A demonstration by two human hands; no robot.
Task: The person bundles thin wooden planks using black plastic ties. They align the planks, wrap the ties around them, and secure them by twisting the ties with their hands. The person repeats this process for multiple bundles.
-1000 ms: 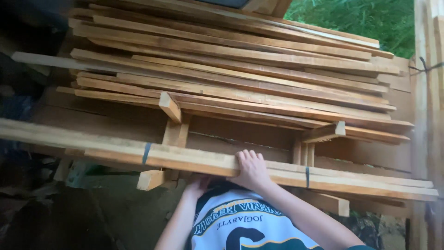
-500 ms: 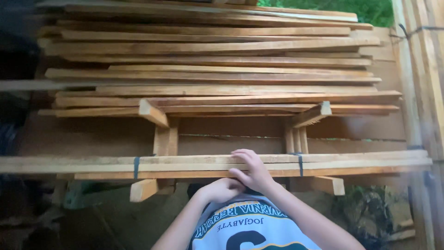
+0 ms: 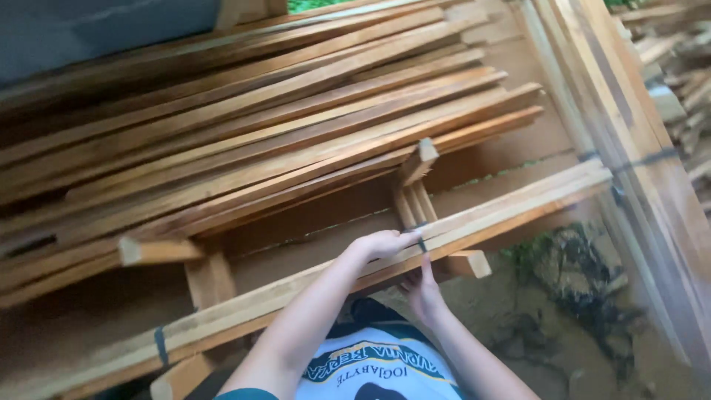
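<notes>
A long bundle of pale wooden slats [image 3: 518, 204] lies across a wooden rack, tied by a black strap [image 3: 421, 241] near its middle and another black strap [image 3: 160, 345] at the lower left. My left hand [image 3: 381, 244] curls over the bundle's top edge right beside the middle strap. Just below it, my right hand [image 3: 424, 290] is under the bundle, with its fingers reaching up the near face to that strap. A short wooden block [image 3: 468, 264] sticks out beneath the bundle by my right hand.
A big stack of loose long slats [image 3: 281, 126] fills the rack behind. An upright strapped bundle of boards [image 3: 637, 155] stands at the right. Rack posts [image 3: 209, 278] rise at the left and middle. Below right is bare dirt with debris [image 3: 570, 296].
The view has swung and tilted, so the slats now slant up to the right. Both hands have shifted along the bundle to the strap, the left now on top and the right beneath.
</notes>
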